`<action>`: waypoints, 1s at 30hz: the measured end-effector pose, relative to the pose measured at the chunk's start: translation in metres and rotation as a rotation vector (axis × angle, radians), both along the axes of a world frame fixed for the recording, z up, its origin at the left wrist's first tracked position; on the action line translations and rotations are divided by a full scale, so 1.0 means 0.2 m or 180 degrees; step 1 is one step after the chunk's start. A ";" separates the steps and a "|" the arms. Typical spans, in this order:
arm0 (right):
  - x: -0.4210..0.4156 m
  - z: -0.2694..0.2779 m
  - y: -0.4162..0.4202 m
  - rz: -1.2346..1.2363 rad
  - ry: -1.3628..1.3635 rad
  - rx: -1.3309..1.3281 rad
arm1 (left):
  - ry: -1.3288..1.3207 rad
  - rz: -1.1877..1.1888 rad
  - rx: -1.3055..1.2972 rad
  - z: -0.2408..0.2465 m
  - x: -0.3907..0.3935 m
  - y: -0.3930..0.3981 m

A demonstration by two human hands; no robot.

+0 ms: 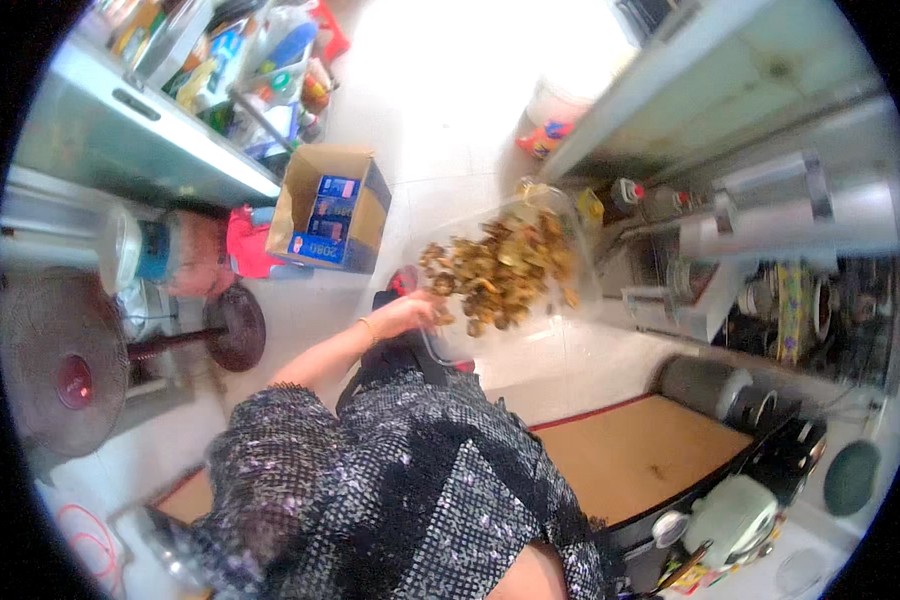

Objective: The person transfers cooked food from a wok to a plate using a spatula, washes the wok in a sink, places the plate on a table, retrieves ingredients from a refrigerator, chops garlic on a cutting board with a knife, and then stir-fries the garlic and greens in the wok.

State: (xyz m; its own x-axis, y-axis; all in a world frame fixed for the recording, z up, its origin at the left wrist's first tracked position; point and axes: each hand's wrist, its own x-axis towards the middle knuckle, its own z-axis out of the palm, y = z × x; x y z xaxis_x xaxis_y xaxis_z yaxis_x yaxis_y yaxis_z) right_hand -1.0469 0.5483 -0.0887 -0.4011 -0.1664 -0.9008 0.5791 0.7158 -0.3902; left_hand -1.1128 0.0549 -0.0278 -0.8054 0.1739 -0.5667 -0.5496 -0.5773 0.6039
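My left hand [421,309] is closed on the near-left rim of a clear plastic container [450,354]. Inside lies a heap of brown pieces that look like dried mushrooms [506,274], piled toward the middle and far side. The container is held out in front of my body, above the tiled floor, and its far edge blurs into the background. My right hand is out of view; only part of that arm shows at the bottom edge.
An open cardboard box [379,202] with blue packages stands ahead on the left. A standing fan [75,375] is at far left. A crowded shelf [682,232] lines the right, with a tan mat [645,457] below it. A pale kettle-like pot [731,517] stands at lower right.
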 end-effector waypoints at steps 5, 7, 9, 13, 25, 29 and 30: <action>-0.17 0.31 -0.11 -0.0017 -0.0201 0.0322 | -0.0786 0.1692 0.0513 -0.43 0.29 -0.48; -0.33 0.41 -0.25 0.0076 -0.0252 0.0406 | -0.0680 0.2281 0.0558 -0.52 0.36 -0.62; -0.48 0.47 -0.39 0.0212 -0.0253 0.0423 | -0.0636 0.2809 0.0578 -0.63 0.40 -0.79; -0.83 0.49 -0.88 0.0278 -0.0195 0.0342 | -0.0680 0.3532 0.0685 -0.96 0.49 -1.04; -1.08 0.45 -1.92 0.1156 -0.0203 -0.0001 | -0.0844 0.3681 0.1045 -1.00 0.60 -1.26; -1.10 0.44 -1.94 0.1285 -0.0412 0.0113 | -0.0642 0.4070 0.1389 -1.07 0.45 -1.14; -1.11 0.42 -1.98 0.1259 -0.0539 0.0214 | -0.0606 0.4232 0.1490 -1.07 0.39 -1.12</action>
State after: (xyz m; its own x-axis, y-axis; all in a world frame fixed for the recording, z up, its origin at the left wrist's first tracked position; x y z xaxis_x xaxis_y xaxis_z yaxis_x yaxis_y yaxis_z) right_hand -1.2689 0.1527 -0.0056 -0.1639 -0.2163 -0.9625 0.3069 0.9161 -0.2581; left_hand -1.0356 -0.1691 -0.2419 -0.4342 -0.4413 -0.7853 0.5018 -0.8425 0.1959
